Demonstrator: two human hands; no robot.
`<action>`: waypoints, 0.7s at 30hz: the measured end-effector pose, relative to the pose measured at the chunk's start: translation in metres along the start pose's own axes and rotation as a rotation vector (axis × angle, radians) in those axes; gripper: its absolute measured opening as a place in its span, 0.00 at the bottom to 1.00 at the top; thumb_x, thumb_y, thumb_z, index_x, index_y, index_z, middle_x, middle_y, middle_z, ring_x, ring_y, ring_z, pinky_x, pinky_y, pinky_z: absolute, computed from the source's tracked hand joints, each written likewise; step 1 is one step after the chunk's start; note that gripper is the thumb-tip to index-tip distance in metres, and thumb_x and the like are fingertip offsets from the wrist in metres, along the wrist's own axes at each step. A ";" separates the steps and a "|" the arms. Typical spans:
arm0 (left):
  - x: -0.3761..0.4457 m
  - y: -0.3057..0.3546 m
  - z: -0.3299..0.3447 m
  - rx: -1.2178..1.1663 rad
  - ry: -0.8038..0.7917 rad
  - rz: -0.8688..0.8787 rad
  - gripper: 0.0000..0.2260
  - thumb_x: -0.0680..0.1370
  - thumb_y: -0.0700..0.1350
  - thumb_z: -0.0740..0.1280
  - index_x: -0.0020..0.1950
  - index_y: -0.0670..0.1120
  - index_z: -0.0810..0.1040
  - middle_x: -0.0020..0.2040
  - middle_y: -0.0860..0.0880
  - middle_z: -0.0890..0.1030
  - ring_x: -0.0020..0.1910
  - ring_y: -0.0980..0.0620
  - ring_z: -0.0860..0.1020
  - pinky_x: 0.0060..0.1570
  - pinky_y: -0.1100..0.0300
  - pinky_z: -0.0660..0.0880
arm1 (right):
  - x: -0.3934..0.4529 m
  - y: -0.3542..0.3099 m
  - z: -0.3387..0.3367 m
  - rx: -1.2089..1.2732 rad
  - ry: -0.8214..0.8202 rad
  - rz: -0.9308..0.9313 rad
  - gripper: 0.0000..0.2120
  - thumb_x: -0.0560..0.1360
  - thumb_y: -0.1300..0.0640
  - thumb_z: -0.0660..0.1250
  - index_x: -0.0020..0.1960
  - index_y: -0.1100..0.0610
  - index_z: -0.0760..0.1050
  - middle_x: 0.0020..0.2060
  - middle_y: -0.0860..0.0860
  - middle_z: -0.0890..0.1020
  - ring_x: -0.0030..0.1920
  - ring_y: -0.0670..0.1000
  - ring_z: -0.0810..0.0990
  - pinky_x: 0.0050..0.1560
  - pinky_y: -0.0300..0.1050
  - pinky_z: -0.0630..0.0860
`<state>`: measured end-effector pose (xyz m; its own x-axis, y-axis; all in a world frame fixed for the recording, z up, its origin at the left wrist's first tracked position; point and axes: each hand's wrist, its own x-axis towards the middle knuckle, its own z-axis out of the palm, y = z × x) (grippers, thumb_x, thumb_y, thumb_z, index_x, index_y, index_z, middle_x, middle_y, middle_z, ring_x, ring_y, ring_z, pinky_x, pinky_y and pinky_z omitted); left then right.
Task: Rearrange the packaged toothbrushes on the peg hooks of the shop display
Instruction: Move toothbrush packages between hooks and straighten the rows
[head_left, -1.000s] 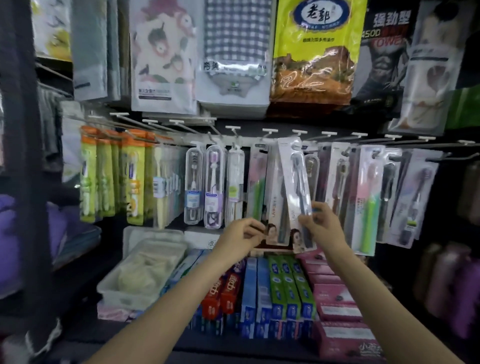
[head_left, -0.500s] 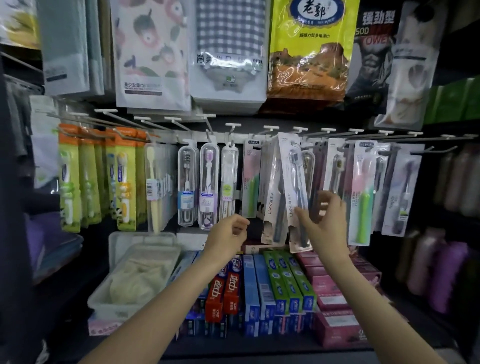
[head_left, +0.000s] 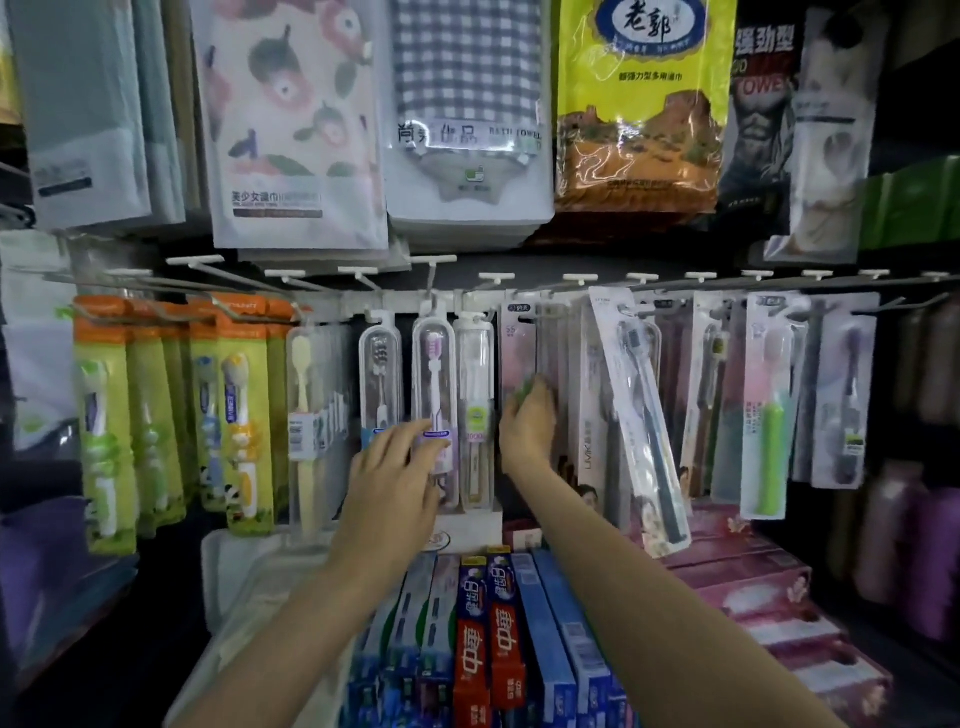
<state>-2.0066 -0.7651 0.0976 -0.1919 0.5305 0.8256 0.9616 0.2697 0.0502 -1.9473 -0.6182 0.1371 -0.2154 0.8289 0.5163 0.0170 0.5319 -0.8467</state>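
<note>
While 3 clear toothbrush cases (head_left: 434, 410) hang, left hand (head_left: 395, 478) touches 1, fingers straight; right hand (head_left: 527, 423) grips pink pack (head_left: 517, 353).

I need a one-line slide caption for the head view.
Left hand reaches the clear toothbrush cases while right hand holds a pink-backed pack on the peg hooks.

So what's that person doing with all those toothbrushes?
A person is tidying packaged toothbrushes that hang on the white-tipped metal peg hooks of a shop display. The left hand reaches with spread fingers to the clear rounded case with the purple toothbrush. The right hand is at the pink card toothbrush pack beside it, fingers curled against it. A white pack with a dark toothbrush hangs tilted just to the right.
</note>
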 end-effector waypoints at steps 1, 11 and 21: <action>0.002 -0.004 0.003 0.016 0.019 0.018 0.21 0.64 0.32 0.72 0.56 0.44 0.79 0.59 0.45 0.77 0.61 0.46 0.69 0.55 0.45 0.73 | 0.009 0.002 0.005 -0.001 0.003 0.011 0.17 0.79 0.63 0.56 0.67 0.63 0.63 0.61 0.58 0.71 0.62 0.55 0.71 0.61 0.46 0.67; -0.007 -0.027 0.006 0.021 0.056 0.107 0.21 0.63 0.33 0.74 0.54 0.45 0.79 0.58 0.45 0.76 0.59 0.47 0.67 0.51 0.45 0.75 | 0.047 0.025 0.035 -0.104 0.107 0.140 0.23 0.74 0.67 0.63 0.67 0.60 0.63 0.64 0.58 0.69 0.66 0.58 0.69 0.67 0.56 0.67; -0.002 -0.013 0.006 0.006 0.015 0.061 0.21 0.63 0.32 0.73 0.54 0.44 0.79 0.59 0.43 0.76 0.59 0.46 0.67 0.50 0.45 0.75 | 0.014 0.009 0.009 0.072 0.040 0.225 0.19 0.71 0.61 0.71 0.59 0.61 0.70 0.54 0.56 0.78 0.54 0.56 0.79 0.51 0.45 0.75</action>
<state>-2.0198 -0.7651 0.0915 -0.1298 0.5340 0.8355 0.9702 0.2423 -0.0041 -1.9591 -0.6032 0.1358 -0.1756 0.9322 0.3166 -0.0100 0.3199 -0.9474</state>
